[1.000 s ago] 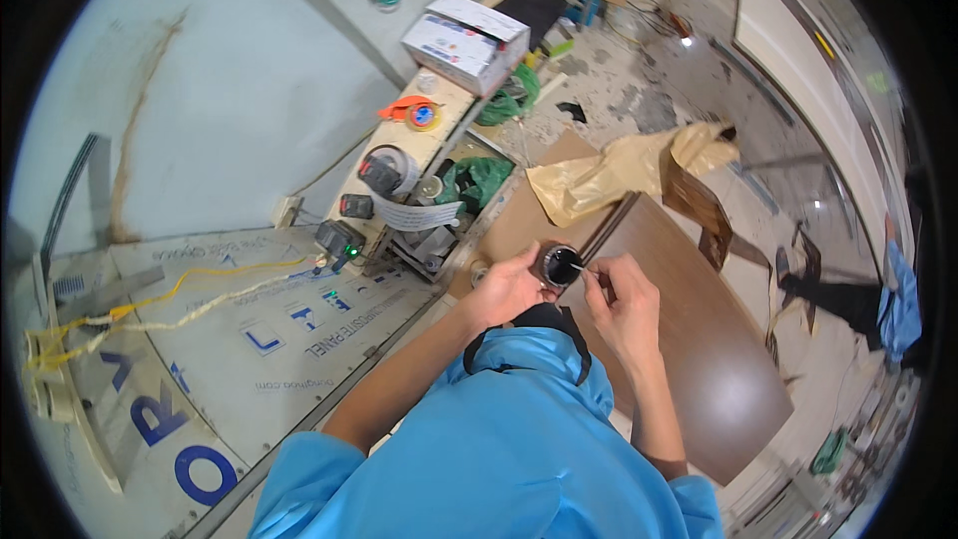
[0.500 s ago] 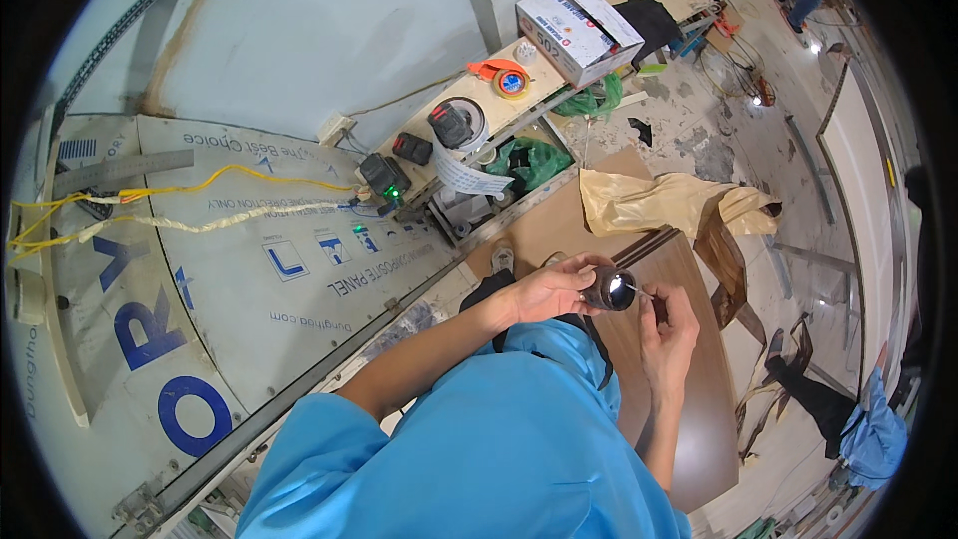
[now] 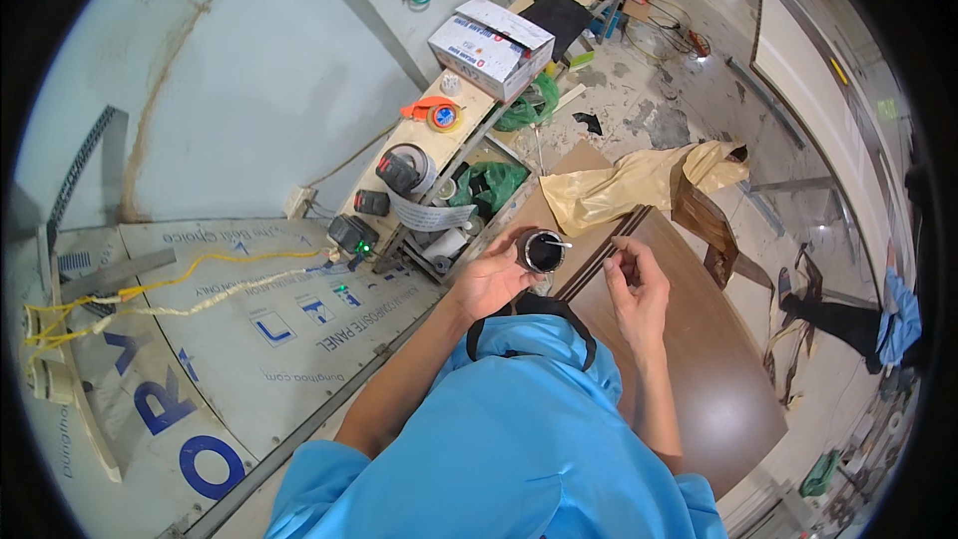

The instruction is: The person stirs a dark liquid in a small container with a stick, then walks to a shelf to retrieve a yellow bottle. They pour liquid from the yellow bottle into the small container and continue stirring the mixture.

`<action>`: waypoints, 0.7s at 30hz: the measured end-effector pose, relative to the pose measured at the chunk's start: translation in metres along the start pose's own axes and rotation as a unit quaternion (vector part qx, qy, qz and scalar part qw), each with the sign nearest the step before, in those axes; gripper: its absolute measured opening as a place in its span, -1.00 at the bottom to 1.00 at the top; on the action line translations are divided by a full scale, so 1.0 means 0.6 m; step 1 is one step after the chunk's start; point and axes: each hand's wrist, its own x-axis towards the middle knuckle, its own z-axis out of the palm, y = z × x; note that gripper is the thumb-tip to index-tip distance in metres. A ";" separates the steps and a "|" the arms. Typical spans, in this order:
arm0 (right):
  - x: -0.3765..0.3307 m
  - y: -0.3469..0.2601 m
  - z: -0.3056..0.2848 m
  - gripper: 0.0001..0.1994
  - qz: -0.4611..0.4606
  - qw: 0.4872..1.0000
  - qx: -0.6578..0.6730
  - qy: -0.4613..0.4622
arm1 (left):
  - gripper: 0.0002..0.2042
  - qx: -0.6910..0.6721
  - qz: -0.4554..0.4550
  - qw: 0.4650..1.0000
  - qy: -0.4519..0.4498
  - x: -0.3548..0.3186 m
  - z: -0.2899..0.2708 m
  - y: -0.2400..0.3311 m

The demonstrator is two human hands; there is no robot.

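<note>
My left hand (image 3: 496, 277) is wrapped round a small round jar (image 3: 542, 252) with a dark inside, held in front of my body with its open mouth facing up at me. A short pale stick (image 3: 563, 245) shows at the right side of the jar's rim. To the right, apart from the jar, my right hand (image 3: 639, 289) is raised with its fingers loosely curled and the thumb a little apart. Nothing shows between those fingers. Below both hands lies a brown wood-look panel (image 3: 689, 359).
Left of the panel runs a narrow bench (image 3: 399, 145) with a white carton (image 3: 491, 48), tape rolls and battery packs. Crumpled tan sheeting (image 3: 619, 180) lies beyond the panel. Printed composite panels (image 3: 230, 309) are at the left. At the far right a person's blue sleeve (image 3: 898, 319) shows.
My right hand has drawn away from the jar and let go of the stick, which stays at the rim. The jar has tilted more upright. The whole view has shifted.
</note>
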 end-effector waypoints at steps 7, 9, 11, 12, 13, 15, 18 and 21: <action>-0.030 0.185 -0.003 -0.75 0.092 0.986 -0.135 0.019 | -0.41 0.035 0.004 0.999 -0.024 0.038 0.029 0.038; -0.051 0.241 -0.001 -0.74 0.102 0.984 -0.146 0.023 | -0.40 0.055 0.007 0.998 -0.035 0.053 0.036 0.043; -0.080 0.297 0.000 -0.74 0.135 0.979 -0.151 0.029 | -0.38 0.048 0.008 0.998 -0.050 0.062 0.040 0.044; -0.091 0.327 0.000 -0.74 0.153 0.977 -0.147 0.033 | -0.38 0.053 0.008 0.997 -0.064 0.068 0.041 0.045; -0.104 0.357 0.002 -0.74 0.167 0.975 -0.140 0.040 | -0.38 0.058 0.007 0.995 -0.080 0.073 0.041 0.046; -0.124 0.417 0.008 -0.73 0.172 0.974 -0.133 0.061 | -0.34 0.069 0.006 0.995 -0.068 0.077 0.041 0.043; -0.141 0.487 0.018 -0.76 0.265 0.954 -0.115 0.077 | -0.30 0.076 -0.011 0.996 -0.036 0.079 0.043 0.040; -0.164 0.517 0.020 -0.81 0.339 0.937 -0.027 0.084 | -0.41 0.067 -0.020 0.995 -0.065 0.074 0.045 0.039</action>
